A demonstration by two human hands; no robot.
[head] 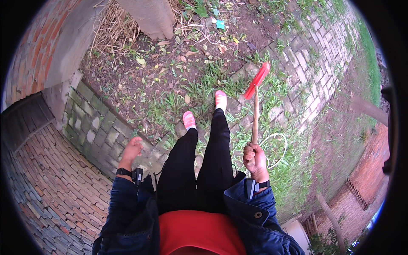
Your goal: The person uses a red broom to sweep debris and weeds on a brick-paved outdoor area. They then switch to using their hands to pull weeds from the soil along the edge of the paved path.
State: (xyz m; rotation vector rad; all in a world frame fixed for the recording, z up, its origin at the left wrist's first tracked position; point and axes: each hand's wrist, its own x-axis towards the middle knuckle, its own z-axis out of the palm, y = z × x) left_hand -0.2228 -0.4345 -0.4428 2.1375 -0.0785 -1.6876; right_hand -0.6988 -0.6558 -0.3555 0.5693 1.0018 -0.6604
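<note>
My right hand (254,156) grips the wooden handle (255,118) of a long-handled tool. Its narrow red head (257,81) sits crosswise at the far end, like that of a mattock or an axe; which one I cannot tell. The head appears over the grass and paving, ahead and right of my feet. Beside that hand, a pale loop of hose or cord (284,149) shows against the grass, partly hidden behind the hand. My left hand (132,149) hangs at my left side with fingers loosely bent and nothing visible in it.
A brick wall (60,178) runs along my left, with mossy paving bricks (95,124) at its foot. Ahead are a tree trunk (151,17), dry stalks (114,32) and leaf-strewn soil (149,79). A weedy brick path (306,67) leads off ahead right. Another trunk (369,110) stands farther right.
</note>
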